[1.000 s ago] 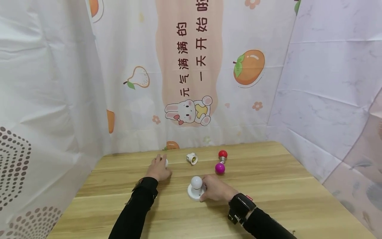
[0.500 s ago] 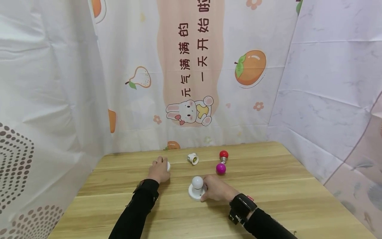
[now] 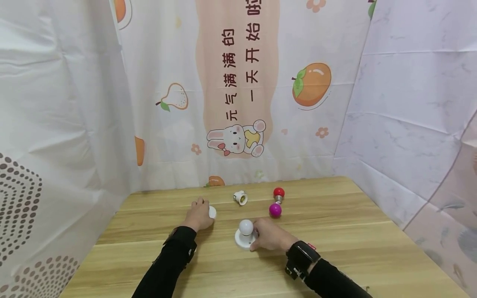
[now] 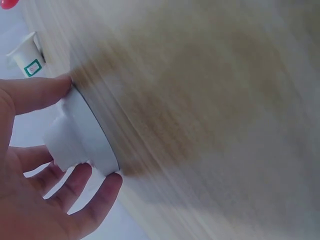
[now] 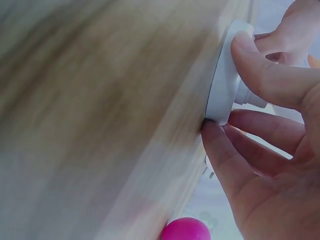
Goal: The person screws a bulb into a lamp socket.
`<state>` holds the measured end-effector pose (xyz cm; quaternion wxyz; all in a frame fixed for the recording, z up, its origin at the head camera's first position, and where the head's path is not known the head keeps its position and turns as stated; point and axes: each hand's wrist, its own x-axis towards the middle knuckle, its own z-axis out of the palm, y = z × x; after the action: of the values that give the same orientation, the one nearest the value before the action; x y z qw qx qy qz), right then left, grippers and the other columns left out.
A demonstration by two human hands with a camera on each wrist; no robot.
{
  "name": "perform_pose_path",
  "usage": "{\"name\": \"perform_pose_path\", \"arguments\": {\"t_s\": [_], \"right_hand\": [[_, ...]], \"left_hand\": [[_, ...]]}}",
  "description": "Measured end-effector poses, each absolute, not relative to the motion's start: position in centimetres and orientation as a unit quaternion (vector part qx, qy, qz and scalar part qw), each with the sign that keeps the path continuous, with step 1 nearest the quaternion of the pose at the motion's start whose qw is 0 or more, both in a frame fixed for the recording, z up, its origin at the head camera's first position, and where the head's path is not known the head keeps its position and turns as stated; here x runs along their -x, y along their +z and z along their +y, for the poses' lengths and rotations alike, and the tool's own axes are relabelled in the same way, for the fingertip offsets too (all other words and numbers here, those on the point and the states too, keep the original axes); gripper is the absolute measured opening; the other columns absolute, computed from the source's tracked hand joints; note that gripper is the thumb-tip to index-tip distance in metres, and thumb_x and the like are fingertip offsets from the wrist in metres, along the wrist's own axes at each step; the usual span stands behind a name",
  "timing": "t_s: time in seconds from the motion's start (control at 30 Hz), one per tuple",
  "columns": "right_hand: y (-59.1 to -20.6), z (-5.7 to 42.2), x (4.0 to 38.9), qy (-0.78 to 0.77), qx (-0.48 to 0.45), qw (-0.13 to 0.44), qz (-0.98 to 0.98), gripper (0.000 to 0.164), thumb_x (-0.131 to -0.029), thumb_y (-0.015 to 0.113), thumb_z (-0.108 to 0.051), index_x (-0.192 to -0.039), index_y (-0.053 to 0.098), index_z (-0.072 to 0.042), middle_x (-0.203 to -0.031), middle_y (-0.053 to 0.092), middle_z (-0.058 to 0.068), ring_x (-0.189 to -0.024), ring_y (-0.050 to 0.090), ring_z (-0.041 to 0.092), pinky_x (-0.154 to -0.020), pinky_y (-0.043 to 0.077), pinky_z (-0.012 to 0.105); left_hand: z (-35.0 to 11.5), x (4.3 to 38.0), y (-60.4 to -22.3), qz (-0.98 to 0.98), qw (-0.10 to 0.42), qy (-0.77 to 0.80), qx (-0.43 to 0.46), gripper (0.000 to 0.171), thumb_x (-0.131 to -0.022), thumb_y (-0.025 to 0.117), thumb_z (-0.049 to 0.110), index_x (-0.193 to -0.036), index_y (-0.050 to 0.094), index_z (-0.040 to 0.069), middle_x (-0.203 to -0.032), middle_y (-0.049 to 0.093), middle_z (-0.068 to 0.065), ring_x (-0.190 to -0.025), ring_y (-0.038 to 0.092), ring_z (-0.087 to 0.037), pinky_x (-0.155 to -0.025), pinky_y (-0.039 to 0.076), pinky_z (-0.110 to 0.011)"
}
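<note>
In the head view, a white bulb (image 3: 246, 227) stands upright in a round white lamp base (image 3: 241, 243) on the wooden table. My right hand (image 3: 271, 235) holds that base by its rim from the right, thumb on the near side, as the right wrist view shows on the base's edge (image 5: 223, 80). Further left and back, my left hand (image 3: 198, 214) grips a second white lamp holder (image 4: 82, 135), thumb at one side of its round flange and fingertips at the other. Its flange lies against the table. In the head view the hand hides most of this holder (image 3: 212, 212).
A small white socket (image 3: 240, 198) lies on its side at the back middle of the table (image 3: 335, 231). To its right, a red bulb (image 3: 278, 192) and a magenta bulb (image 3: 275, 210) lie end to end. A printed curtain (image 3: 171, 136) hangs behind the table.
My left hand has come slightly nearer and to the right with the lamp holder, and more of the holder now shows beside it. My right hand and the base with the bulb stay put.
</note>
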<state>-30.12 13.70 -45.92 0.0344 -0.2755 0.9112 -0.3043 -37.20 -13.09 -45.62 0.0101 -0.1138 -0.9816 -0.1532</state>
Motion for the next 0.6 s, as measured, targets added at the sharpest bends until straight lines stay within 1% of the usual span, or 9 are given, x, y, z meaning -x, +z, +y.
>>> {"name": "perform_pose_path", "arguments": {"t_s": [0.13,0.2,0.27,0.33,0.43,0.6], "right_hand": [[-46.1,13.7,30.2,-0.302,0.276,0.032,0.912,0.038,-0.067,0.094,-0.014,-0.098,0.074,-0.005,-0.095,0.068,-0.002,-0.081,0.057,0.011,-0.071,0.05,0.028],[-46.2,13.7,30.3,-0.299,0.276,0.03,0.913,0.038,-0.066,0.094,-0.014,-0.098,0.074,-0.005,-0.094,0.068,-0.002,-0.08,0.056,0.01,-0.07,0.049,0.027],[-46.3,13.7,30.3,-0.297,0.278,0.027,0.913,0.039,-0.066,0.095,-0.015,-0.097,0.074,-0.005,-0.092,0.067,-0.003,-0.079,0.055,0.01,-0.07,0.049,0.027],[-46.3,13.7,30.3,-0.298,0.279,0.027,0.912,0.038,-0.066,0.095,-0.015,-0.097,0.074,-0.006,-0.091,0.067,-0.003,-0.078,0.055,0.01,-0.069,0.049,0.027],[-46.3,13.6,30.3,-0.298,0.28,0.027,0.912,0.038,-0.066,0.095,-0.015,-0.097,0.074,-0.006,-0.091,0.066,-0.003,-0.078,0.055,0.01,-0.069,0.049,0.026],[-46.1,13.7,30.2,-0.299,0.282,0.027,0.911,0.038,-0.066,0.095,-0.016,-0.096,0.074,-0.006,-0.091,0.066,-0.003,-0.077,0.055,0.011,-0.068,0.048,0.026]], "left_hand": [[-13.1,36.6,-45.7,-0.978,0.009,-0.165,0.126,0.046,-0.083,0.084,0.025,-0.115,0.063,0.0,-0.114,0.05,-0.016,-0.102,0.046,-0.033,-0.08,0.048,-0.046],[-13.0,36.3,-45.7,-0.976,0.009,-0.176,0.129,0.045,-0.081,0.085,0.026,-0.113,0.064,0.001,-0.109,0.048,-0.013,-0.099,0.044,-0.031,-0.079,0.048,-0.044],[-13.0,36.0,-45.7,-0.974,0.008,-0.184,0.133,0.048,-0.081,0.085,0.027,-0.116,0.065,0.002,-0.108,0.047,-0.013,-0.099,0.043,-0.03,-0.081,0.047,-0.043],[-12.9,35.7,-45.7,-0.971,0.006,-0.196,0.137,0.052,-0.08,0.085,0.027,-0.121,0.065,0.003,-0.112,0.049,-0.014,-0.103,0.043,-0.032,-0.084,0.046,-0.044],[-12.9,35.3,-45.5,-0.966,-0.003,-0.215,0.146,0.057,-0.08,0.086,0.026,-0.126,0.063,0.003,-0.119,0.054,-0.016,-0.109,0.048,-0.034,-0.09,0.046,-0.045],[-12.8,34.7,-45.4,-0.955,-0.018,-0.244,0.168,0.06,-0.077,0.089,0.02,-0.126,0.061,-0.001,-0.119,0.061,-0.016,-0.109,0.056,-0.034,-0.093,0.048,-0.047]]}}
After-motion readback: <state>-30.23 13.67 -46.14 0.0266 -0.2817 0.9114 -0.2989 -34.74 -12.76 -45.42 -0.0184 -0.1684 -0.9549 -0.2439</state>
